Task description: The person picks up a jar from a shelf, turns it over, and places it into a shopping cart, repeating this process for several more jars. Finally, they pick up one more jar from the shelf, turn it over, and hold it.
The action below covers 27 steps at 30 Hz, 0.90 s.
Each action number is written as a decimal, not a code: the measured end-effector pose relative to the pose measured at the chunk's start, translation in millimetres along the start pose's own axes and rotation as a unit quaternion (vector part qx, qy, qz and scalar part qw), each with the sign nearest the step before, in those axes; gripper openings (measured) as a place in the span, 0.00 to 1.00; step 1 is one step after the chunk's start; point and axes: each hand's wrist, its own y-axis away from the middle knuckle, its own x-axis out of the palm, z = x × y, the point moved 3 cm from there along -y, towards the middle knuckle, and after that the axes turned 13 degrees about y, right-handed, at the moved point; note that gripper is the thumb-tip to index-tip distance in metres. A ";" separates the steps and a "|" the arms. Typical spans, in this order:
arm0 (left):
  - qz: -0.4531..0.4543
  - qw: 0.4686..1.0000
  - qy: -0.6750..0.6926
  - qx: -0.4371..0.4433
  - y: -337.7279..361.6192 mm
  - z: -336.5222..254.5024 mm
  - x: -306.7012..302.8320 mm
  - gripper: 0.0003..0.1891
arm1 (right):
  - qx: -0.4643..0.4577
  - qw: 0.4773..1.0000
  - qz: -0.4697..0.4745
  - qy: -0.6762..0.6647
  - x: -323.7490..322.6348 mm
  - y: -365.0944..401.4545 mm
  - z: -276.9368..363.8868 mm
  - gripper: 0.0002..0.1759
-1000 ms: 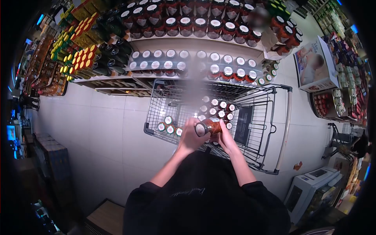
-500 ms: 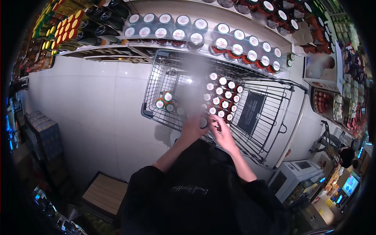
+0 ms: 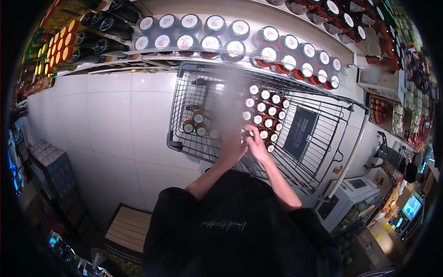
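Observation:
Both my hands meet over the near side of a wire shopping cart [image 3: 318, 180]. My left hand [image 3: 233, 150] is partly behind a grey blur, its fingers closed round something I cannot make out, perhaps a jar. Beside it, my right hand [image 3: 256, 144] has its fingers bent and pressed together at the same spot. Just beyond them, several red jars [image 3: 261, 107] with white lids stand in rows in the cart. Several more jars [image 3: 198, 116] with green-rimmed lids stand at the cart's left end.
A shelf with rows of white-lidded jars [image 3: 189, 21] runs behind the cart. Dark bottles [image 3: 121, 27] lie at the upper left. A wooden slatted stand [image 3: 129, 230] is at the lower left, a grey machine [image 3: 353, 196] at the right, stacked boxes [image 3: 57, 166] at the far left.
The view has shifted slightly, and the shelf jars look larger. My hands have stayed together, a little higher in the view, over the cart's near side.

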 end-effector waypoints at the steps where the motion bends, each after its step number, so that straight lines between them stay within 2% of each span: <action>1: -0.001 1.000 0.002 -0.004 -6.9 -3.4 -0.9 0.28 | -0.007 1.000 -0.029 0.002 1.1 -13.6 -8.5 0.24; 2: 0.028 0.992 0.105 -0.070 -15.8 -6.0 -3.3 0.28 | -0.013 0.998 -0.056 0.004 1.9 -25.4 -9.6 0.24; 3: 0.056 0.967 0.207 -0.138 -22.0 -4.5 -2.3 0.28 | 0.021 0.997 -0.061 -0.032 3.0 -36.3 -14.4 0.24; 4: 0.052 0.965 0.209 -0.147 -26.0 12.9 8.4 0.28 | 0.043 0.997 -0.051 -0.049 4.7 -51.6 -37.4 0.23; 6: -0.004 0.992 0.113 0.056 -35.0 47.0 29.9 0.28 | 0.090 0.993 -0.034 -0.074 5.1 -72.8 -40.7 0.26; 8: -0.031 0.989 0.139 0.037 -50.6 50.0 28.0 0.26 | 0.092 0.988 -0.072 -0.097 9.0 -93.0 -45.0 0.22; 10: -0.022 0.991 0.134 -0.010 -60.2 67.0 34.8 0.24 | 0.101 0.988 -0.042 -0.111 10.2 -106.7 -50.6 0.22; 11: -0.037 0.992 0.113 0.033 -66.0 76.4 36.3 0.24 | 0.130 0.984 -0.038 -0.116 11.7 -113.4 -54.3 0.22; 12: -0.037 0.992 0.113 0.030 -70.8 87.4 40.0 0.24 | 0.133 0.984 -0.037 -0.115 13.8 -120.7 -56.7 0.22; 14: -0.001 0.994 0.112 -0.018 -77.6 102.0 45.6 0.24 | 0.150 0.975 -0.055 -0.154 17.0 -130.0 -61.8 0.22; 15: 0.034 0.989 0.121 -0.076 -79.9 109.8 50.1 0.25 | 0.164 0.971 -0.060 -0.163 17.9 -133.6 -64.3 0.22; 18: 0.044 0.988 0.111 -0.094 -89.8 125.5 61.6 0.27 | 0.182 0.962 -0.072 -0.190 20.3 -144.3 -78.5 0.22; 21: 0.055 0.991 0.097 -0.079 -95.0 153.4 84.8 0.29 | 0.196 0.962 -0.070 -0.175 20.9 -155.5 -95.8 0.22; 25: 0.094 0.986 0.093 -0.105 -101.7 161.5 89.6 0.33 | 0.214 0.954 -0.074 -0.197 24.6 -160.2 -115.0 0.23; 27: 0.000 0.999 0.038 -0.032 -104.9 150.4 77.2 0.22 | 0.216 0.955 -0.072 -0.191 25.0 -162.9 -117.4 0.24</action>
